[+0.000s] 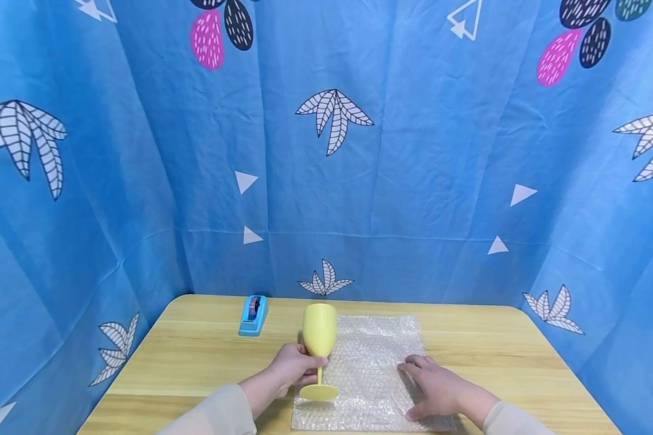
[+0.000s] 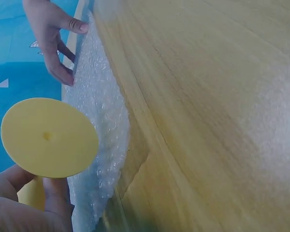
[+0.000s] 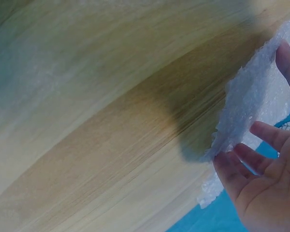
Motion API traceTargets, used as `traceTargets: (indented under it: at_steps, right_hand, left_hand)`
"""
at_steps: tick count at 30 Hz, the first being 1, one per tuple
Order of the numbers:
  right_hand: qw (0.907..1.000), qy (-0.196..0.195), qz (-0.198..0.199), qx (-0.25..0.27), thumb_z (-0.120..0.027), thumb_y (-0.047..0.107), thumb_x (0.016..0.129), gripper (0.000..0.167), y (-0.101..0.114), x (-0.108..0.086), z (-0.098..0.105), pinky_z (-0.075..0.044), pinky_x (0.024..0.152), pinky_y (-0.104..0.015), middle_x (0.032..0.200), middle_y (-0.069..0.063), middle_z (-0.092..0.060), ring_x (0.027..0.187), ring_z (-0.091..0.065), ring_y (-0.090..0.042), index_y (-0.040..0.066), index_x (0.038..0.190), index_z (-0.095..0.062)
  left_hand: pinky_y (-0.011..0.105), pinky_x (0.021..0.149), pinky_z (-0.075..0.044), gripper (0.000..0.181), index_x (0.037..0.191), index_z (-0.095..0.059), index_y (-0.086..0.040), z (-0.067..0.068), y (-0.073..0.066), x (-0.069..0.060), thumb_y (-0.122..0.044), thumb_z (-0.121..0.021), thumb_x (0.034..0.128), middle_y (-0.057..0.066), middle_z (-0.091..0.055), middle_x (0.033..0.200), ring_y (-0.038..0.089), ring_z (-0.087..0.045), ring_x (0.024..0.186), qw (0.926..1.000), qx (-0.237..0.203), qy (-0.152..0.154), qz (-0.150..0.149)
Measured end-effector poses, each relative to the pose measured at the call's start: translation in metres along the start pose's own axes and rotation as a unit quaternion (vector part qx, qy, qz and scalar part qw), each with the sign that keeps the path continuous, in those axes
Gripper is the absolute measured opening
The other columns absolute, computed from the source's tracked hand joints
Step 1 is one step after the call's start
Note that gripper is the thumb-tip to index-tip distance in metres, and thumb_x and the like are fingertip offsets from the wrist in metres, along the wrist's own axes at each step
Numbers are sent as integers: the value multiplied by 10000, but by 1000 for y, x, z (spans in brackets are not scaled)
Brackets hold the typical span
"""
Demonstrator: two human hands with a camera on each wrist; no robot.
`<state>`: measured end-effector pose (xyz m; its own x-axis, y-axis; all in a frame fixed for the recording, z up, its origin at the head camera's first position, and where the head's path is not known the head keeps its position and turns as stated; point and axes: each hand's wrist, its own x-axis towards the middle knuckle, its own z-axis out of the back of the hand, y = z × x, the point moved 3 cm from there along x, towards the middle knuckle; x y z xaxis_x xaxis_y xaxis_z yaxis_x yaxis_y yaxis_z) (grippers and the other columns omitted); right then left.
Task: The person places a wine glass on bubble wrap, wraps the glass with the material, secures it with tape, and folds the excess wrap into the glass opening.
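Note:
A yellow goblet (image 1: 319, 331) is held by its stem in my left hand (image 1: 295, 370), bowl up, over the left part of a bubble wrap sheet (image 1: 364, 374). In the left wrist view the goblet's round base (image 2: 48, 137) faces the camera, with the left fingers (image 2: 58, 195) around the part behind it. My right hand (image 1: 438, 389) rests on the sheet's right side, fingers spread and slightly bent. The right wrist view shows the right hand (image 3: 270, 179) with its fingertips at the edge of the bubble wrap (image 3: 246, 106).
A blue tape dispenser (image 1: 253, 316) stands at the back left of the wooden table (image 1: 196, 356). Blue patterned cloth (image 1: 413, 151) hangs behind the table and along both sides.

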<state>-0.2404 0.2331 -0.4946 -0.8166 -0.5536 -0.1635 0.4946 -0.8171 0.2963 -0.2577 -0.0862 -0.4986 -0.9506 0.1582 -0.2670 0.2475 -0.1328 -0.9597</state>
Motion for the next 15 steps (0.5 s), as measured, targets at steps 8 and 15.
traceTargets:
  at_steps: [8, 15]
  right_hand:
    - [10000, -79, 0, 6, -849, 525, 713, 928, 2, -2, 1, -466, 982, -610, 1430, -205, -466, 1309, -438, -464, 25, 1417, -508]
    - [10000, -60, -45, 55, -841, 539, 713, 939, 1, -2, 1, -473, 976, -603, 1442, -204, -457, 1318, -429, -460, 33, 1427, -500]
  left_hand:
    - [275, 674, -606, 290, 1014, -608, 60, 0, -1, -1, -107, -783, 854, 81, -649, 850, 137, -635, 712, 9998, 194, -65, 91]
    - [265, 668, -600, 292, 996, -598, 32, 0, 1, -2, -132, -794, 854, 69, -638, 842, 132, -634, 718, 9991, 343, -130, 200]
